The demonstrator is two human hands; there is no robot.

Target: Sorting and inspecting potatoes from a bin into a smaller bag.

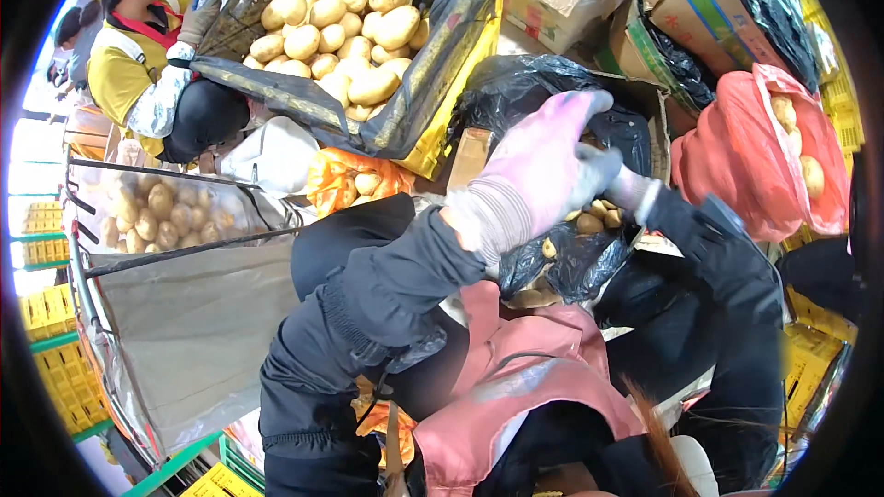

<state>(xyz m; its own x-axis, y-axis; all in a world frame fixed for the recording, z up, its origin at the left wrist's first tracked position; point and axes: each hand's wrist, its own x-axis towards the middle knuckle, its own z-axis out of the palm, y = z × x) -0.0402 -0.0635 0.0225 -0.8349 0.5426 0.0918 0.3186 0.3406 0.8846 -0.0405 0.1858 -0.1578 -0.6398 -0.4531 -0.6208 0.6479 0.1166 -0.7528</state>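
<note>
My left hand (539, 161), in a pink and white knit glove with a grey ribbed cuff, is raised over a box lined with black plastic. At least one of its fingers stretches out, apart from the lower ones, and no object shows in it. My right hand (619, 182), in a lilac and grey glove, meets it fingers to fingers. Its own fingers are mostly hidden there, so what they do cannot be made out. Below both hands, small potatoes (597, 217) lie in the black plastic liner (603, 267) of the cardboard box (659, 133).
Ahead, a yellow crate (440, 133) with dark lining holds large potatoes (354, 37). At left are bagged potatoes (161, 216) and an orange net bag (330, 182). A pink sack (727, 161) and cartons (686, 5) stand right. A person (138, 55) sits far left.
</note>
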